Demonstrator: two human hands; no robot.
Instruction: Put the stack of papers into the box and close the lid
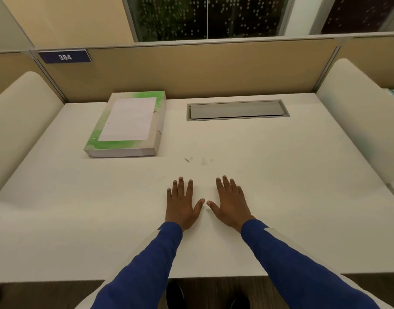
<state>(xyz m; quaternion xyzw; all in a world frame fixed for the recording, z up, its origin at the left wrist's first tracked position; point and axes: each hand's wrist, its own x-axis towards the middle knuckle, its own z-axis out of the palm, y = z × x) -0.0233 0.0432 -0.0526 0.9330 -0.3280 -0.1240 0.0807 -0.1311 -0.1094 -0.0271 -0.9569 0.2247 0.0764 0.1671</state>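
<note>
Both hands lay flat on the desk (281,197), palms down, fingers spread, nothing gripped. Left hand (182,204) and right hand (230,204) sat side by side near the front edge, thumbs almost touching. Box (127,126) sat far left on the desk, lid down, white sheet on top, well apart from the hands. Grey cable hatch (237,109) far right of the box. Stack of papers wasn't visible separately.

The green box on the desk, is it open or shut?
Shut. The green box lies flat with its lid down flush over the sides, no gap visible. Both hands rest on the desk, away from it.
</note>
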